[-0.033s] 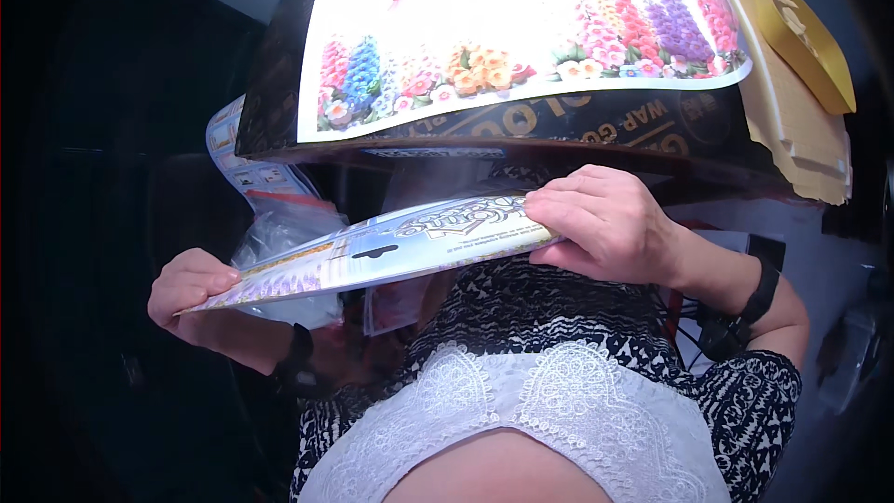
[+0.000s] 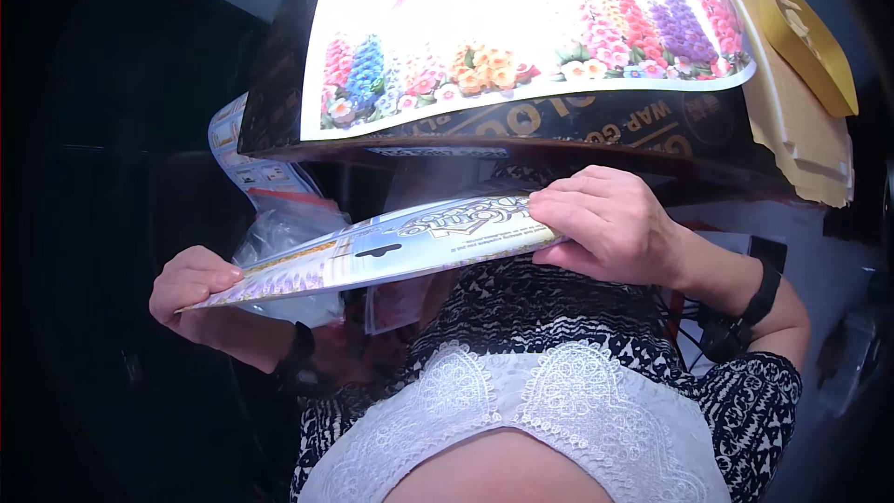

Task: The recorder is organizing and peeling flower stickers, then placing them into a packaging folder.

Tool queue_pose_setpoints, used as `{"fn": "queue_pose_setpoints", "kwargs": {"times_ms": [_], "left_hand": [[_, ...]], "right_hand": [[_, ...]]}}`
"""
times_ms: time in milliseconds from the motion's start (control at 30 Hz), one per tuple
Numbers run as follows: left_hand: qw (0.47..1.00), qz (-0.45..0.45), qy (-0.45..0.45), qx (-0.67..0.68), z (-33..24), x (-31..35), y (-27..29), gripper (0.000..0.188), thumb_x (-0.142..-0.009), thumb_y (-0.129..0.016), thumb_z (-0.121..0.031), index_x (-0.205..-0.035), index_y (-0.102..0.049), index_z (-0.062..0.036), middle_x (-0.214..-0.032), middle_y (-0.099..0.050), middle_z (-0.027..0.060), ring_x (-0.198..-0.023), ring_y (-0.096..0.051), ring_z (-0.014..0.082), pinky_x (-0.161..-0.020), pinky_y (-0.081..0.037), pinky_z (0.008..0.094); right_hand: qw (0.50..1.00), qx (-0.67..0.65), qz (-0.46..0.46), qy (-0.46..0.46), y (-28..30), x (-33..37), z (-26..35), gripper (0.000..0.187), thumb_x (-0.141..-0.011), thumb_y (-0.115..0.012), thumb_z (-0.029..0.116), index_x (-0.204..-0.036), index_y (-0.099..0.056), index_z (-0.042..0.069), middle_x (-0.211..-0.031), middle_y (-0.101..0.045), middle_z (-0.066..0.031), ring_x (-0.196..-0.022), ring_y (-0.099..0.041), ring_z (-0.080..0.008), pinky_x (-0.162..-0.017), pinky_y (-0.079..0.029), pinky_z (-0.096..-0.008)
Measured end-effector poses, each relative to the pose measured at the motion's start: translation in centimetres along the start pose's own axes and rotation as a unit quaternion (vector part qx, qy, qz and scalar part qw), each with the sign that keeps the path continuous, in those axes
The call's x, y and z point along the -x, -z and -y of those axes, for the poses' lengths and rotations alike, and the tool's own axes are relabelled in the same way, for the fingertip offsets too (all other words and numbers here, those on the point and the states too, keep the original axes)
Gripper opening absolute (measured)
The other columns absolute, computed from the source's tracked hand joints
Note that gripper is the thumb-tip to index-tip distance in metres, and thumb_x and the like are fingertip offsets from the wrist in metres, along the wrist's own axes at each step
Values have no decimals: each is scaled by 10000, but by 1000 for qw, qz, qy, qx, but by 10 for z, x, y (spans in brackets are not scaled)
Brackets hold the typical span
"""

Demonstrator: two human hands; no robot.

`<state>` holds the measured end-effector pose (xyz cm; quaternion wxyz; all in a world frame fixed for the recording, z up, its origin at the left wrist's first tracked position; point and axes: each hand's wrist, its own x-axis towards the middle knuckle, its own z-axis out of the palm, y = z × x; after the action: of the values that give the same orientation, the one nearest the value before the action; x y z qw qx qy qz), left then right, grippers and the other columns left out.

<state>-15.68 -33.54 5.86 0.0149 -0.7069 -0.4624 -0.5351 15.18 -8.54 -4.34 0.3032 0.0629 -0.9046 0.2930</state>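
Observation:
Between my two hands I hold a flat printed packet (image 2: 428, 240) with a dark hang-hole slot, tilted so that it shows as a narrow band. Pale blue and purple flower printing covers it. My left hand (image 2: 194, 281) pinches its lower left end, fingers curled over the edge. At the other end, my right hand (image 2: 605, 225) is closed on the packet, fingers on top and thumb beneath. Just beyond lies a large white sheet (image 2: 521, 98) with colourful flowers, its upper part washed out by glare. Whether the packet has contents is hidden.
The flower sheet rests on a black printed carton (image 2: 279, 116). To its right are torn cardboard pieces (image 2: 792, 144) and a yellow open tray (image 2: 808, 42) holding small pale pieces. Clear plastic bags (image 2: 291, 231) and a printed leaflet (image 2: 226, 140) sit at the left behind the packet.

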Motion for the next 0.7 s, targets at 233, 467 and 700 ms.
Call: {"fn": "queue_pose_setpoints", "kwargs": {"times_ms": [233,467,700], "left_hand": [[999,-28,18,-18,-1,4,-1,233,-874,-646,-236,-802,-584,-24,-658,-642,127,-518,-594,172,-443,-418,230],[999,-29,4,-29,3,6,0,209,-871,-646,-215,-807,-593,-24,-665,-644,119,-517,-588,167,-452,-420,231],[984,-109,133,-48,0,5,-6,213,-820,-676,-169,-722,-602,5,-610,-620,124,-493,-576,168,-454,-428,226]], "right_hand": [[1000,0,-15,9,-3,-2,0,321,-654,-775,129,-893,-622,-19,-844,-668,-125,-778,-665,-254,-665,-529,-341],[997,34,-51,50,-10,-4,-7,151,-712,-718,93,-768,-595,26,-762,-655,-77,-701,-650,-209,-607,-495,-309],[1000,-4,-13,-26,-4,4,-20,177,-739,-701,69,-872,-595,18,-720,-636,-102,-671,-640,-268,-605,-509,-364]]}}
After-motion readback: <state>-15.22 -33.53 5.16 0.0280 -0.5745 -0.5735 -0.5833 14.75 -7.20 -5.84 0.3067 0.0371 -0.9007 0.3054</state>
